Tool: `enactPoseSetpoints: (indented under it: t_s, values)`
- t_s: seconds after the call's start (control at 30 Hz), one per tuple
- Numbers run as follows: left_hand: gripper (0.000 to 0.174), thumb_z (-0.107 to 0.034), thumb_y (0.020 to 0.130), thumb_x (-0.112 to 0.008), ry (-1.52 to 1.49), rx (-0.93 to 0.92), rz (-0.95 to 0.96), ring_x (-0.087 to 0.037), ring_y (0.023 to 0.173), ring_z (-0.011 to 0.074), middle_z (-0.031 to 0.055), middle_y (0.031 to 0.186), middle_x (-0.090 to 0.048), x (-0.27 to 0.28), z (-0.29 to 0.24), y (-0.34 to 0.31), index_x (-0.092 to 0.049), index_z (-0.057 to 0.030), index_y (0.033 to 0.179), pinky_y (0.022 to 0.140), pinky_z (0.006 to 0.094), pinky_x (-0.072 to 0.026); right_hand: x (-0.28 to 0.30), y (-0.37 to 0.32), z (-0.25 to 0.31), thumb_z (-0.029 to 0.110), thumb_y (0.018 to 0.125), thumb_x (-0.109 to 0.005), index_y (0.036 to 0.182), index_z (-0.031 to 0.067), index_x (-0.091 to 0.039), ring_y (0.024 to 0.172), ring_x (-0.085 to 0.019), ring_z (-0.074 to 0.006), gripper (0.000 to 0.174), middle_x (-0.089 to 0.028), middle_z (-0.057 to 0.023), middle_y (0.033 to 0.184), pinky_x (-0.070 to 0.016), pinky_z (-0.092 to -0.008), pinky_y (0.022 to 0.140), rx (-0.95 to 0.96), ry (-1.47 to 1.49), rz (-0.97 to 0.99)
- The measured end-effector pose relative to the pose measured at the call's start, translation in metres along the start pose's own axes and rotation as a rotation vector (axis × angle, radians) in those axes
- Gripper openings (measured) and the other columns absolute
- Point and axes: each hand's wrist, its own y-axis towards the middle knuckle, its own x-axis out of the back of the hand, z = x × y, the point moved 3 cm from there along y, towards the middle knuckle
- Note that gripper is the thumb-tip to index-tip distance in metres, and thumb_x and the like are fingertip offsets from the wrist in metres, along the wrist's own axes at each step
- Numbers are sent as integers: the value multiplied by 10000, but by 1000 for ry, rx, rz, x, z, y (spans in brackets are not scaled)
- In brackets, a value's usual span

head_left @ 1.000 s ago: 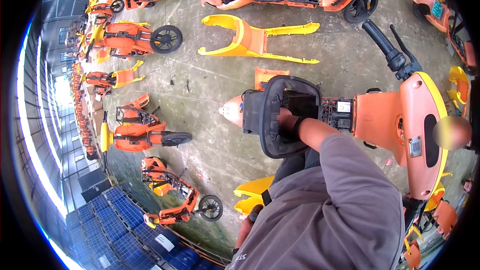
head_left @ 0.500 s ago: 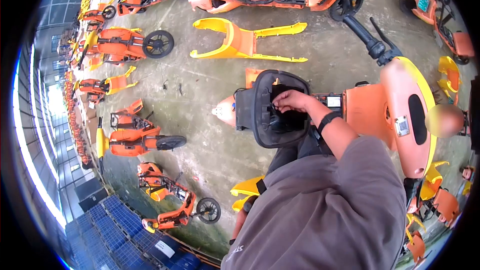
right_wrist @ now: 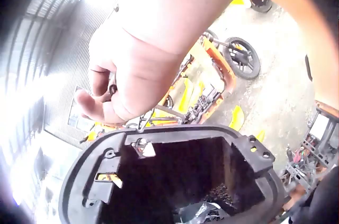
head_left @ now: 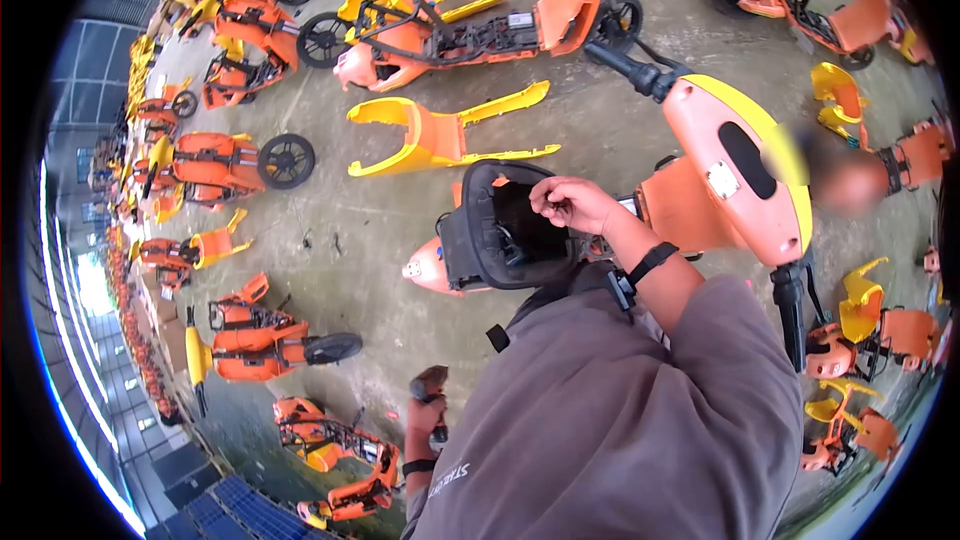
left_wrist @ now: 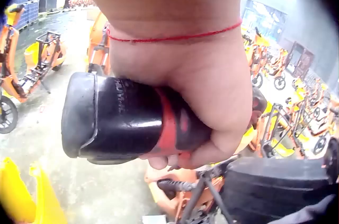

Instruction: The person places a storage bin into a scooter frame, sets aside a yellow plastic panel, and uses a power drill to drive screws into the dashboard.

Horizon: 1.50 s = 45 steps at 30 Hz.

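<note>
My left hand (left_wrist: 212, 91) grips the handle of a cordless power tool (left_wrist: 130, 118), black with a red band, its thick base toward the camera. In the head view that hand (head_left: 422, 418) is low, left of the grey shirt. My right hand (head_left: 580, 205) is over the edge of a black storage bucket (head_left: 462, 245) on an orange scooter. Its fingers are curled, and in the right wrist view a small dark round piece, like a bolt (right_wrist: 112, 89), is pinched between them. Beneath lies the bucket's black rim (right_wrist: 198, 132); clear plastic (right_wrist: 204, 213) and loose debris are inside.
The scooter's handlebar cover (head_left: 735, 155) and black grip (head_left: 790, 315) stand to the right. A yellow-orange panel (head_left: 430, 140) lies on the concrete floor beyond. Several stripped scooters surround the spot, with one frame (head_left: 450, 30) behind. Blue crates (head_left: 250, 510) stand lower left.
My right hand has come up out of the bucket to above its edge, fingers pinched. My left hand with the power tool has come further into view. The head view has turned.
</note>
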Motion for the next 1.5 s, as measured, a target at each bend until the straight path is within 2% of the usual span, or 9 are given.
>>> enactPoseSetpoints:
  t_s: [0.07, 0.17, 0.23, 0.3, 0.4, 0.63, 0.8, 0.9, 1.5]
  values:
    - [204, -84, 732, -676, -30, 8, 0, -581, 543, 129, 37, 675, -633, 24, -17, 24, -682, -8, 921, 487, 296, -460, -12, -13, 5, 58, 874, -509, 1139, -46, -632, 801, -597, -159, 310, -659, -134, 973, -514, -283, 705, 2, 28, -97]
    - [509, -3, 689, -628, -64, -288, -26, -628, 716, 165, 68, 921, -655, 44, -99, 35, -591, -27, 1196, 611, 306, -531, -13, -34, 8, 88, 929, -529, 1251, -44, -599, 813, -592, -141, 355, -664, -132, 1027, -495, -250, 717, 16, 46, -217]
    - [439, 8, 681, -651, -130, -494, -68, -617, 774, 139, 51, 935, -661, 46, -162, 33, -628, -14, 1119, 655, 282, -502, -4, -48, 4, 97, 970, -534, 1276, -38, -583, 814, -579, -116, 339, -658, -118, 1048, -479, -241, 713, 57, -14, -231]
    - [461, 30, 722, -638, -231, -613, 60, -637, 821, 154, 68, 964, -662, 44, -215, 39, -593, -13, 1179, 700, 293, -528, -4, -63, 4, 126, 1006, -527, 1257, -26, -585, 754, -537, -90, 299, -644, -91, 1020, -449, -240, 640, 106, -15, -270]
    - [404, 15, 787, -628, -265, -736, 258, -644, 840, 166, 87, 1018, -655, 29, -295, 26, -585, 7, 1189, 745, 318, -539, -5, -91, 3, 237, 1030, -535, 984, 62, -579, 533, -372, -69, 186, -534, 1, 776, -337, -238, 476, 79, -50, -361]
    - [452, 29, 796, -657, -123, -915, 742, -647, 893, 159, 103, 1089, -665, -33, -405, -33, -580, 4, 1241, 794, 318, -536, -63, -152, 18, 259, 984, -631, 913, 122, -539, 530, -370, -43, 180, -518, 20, 745, -293, -184, 460, 479, -8, -721]
    - [468, 54, 786, -662, -153, -950, 1071, -648, 888, 150, 108, 1068, -672, -77, -429, -81, -573, -1, 1243, 799, 311, -542, -131, -179, 41, 113, 994, -577, 1177, 34, -592, 546, -403, -31, 200, -673, -97, 1009, -342, -157, 476, 694, -58, -554]
    - [456, 53, 786, -653, -219, -920, 1202, -653, 872, 162, 115, 1057, -669, -90, -432, -95, -571, 4, 1231, 787, 316, -548, -169, -184, 53, 108, 1000, -565, 1172, 35, -606, 537, -410, -34, 191, -680, -109, 1029, -342, -156, 474, 830, -161, -462]
    - [400, 29, 811, -643, -300, -906, 1238, -650, 876, 158, 113, 1076, -663, -119, -427, -114, -589, -2, 1207, 793, 307, -548, -193, -192, 76, 197, 968, -649, 1140, 22, -646, 528, -430, -50, 246, -698, -132, 949, -339, -186, 484, 869, -247, -468]
